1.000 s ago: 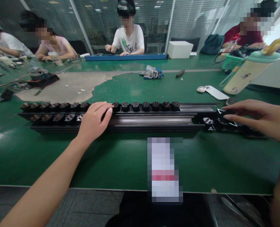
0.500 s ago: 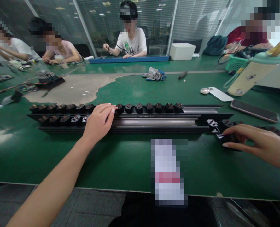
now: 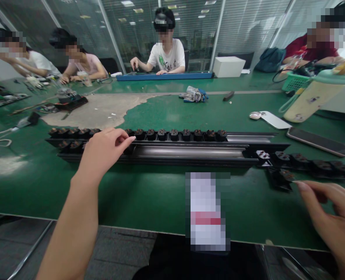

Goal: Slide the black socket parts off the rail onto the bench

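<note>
My left hand (image 3: 107, 146) lies over the near black rail (image 3: 190, 161), its thumb and fingers apart in a loose curve above the black socket modules seated there. Part of that row is hidden beneath it. To the right of the hand, the rail's bare metallic channel shows. Behind it runs a second black rail (image 3: 251, 138) with a long row of socket modules (image 3: 174, 135). My right hand (image 3: 326, 206) is open, its thumb tip close to a loose black socket module (image 3: 280, 179) on the green table. More loose modules (image 3: 299, 160) lie in a line beyond.
A phone (image 3: 318, 140), a white flat item (image 3: 276, 119) and a tilted cream bottle (image 3: 309, 99) are at the right. Gloves (image 3: 194, 94) lie further back. A blurred white-and-red patch (image 3: 206, 210) covers the table's near edge (image 3: 137, 232). Several people sit around the table.
My right hand has let go of the loose socket module and drawn back toward me. My left hand has slid left along the rails. The view has shifted slightly.
</note>
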{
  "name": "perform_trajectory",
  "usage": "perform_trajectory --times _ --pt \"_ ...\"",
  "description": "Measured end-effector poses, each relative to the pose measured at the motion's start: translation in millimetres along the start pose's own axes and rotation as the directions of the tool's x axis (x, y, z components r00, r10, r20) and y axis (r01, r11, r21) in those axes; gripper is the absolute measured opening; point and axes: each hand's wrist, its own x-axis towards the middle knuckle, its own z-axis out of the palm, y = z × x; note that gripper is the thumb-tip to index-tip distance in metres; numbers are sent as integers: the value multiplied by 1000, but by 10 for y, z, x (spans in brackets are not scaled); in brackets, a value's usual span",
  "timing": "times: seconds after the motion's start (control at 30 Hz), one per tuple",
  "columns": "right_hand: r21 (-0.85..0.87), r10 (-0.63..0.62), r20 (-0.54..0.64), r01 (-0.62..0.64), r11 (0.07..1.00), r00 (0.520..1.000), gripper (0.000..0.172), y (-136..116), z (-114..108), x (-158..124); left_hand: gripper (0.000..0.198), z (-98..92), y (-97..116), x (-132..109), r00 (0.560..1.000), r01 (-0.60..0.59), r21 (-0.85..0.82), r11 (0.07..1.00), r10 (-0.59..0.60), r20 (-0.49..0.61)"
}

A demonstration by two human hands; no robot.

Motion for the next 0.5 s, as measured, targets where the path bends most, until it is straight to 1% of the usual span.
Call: perform_trajectory --times 0.07,0.1,0.17,0.23,0.27,0.33,0.4,0.5 --pt "61 2 -86 3 998 996 38 -165 -18 -14 42 -12 36 -30 997 73 114 991 -73 -2" --pt "79 5 -92 2 997 996 34 -224 -34 1 42 -5 44 -39 995 99 172 980 -98 -13" --pt "94 23 -52 -18 995 998 23 -295 -73 50 45 32 40 -47 993 118 260 958 -116 -23" --pt "100 35 -24 -32 994 999 13 -318 -112 102 48 76 27 -41 993 118 300 946 -120 -13" --pt "99 30 -22 -28 995 999 11 -320 -129 130 50 91 26 -35 992 117 311 943 -124 1" --pt "96 -9 -15 11 995 1000 12 -320 -151 203 52 95 55 -21 990 119 345 931 -139 35" --pt "107 -76 49 71 992 996 16 -324 -143 314 53 61 130 -7 985 116 402 908 -158 74" --pt "144 -136 119 118 983 984 33 -337 -56 525 52 -30 293 7 966 112 467 877 -206 155"
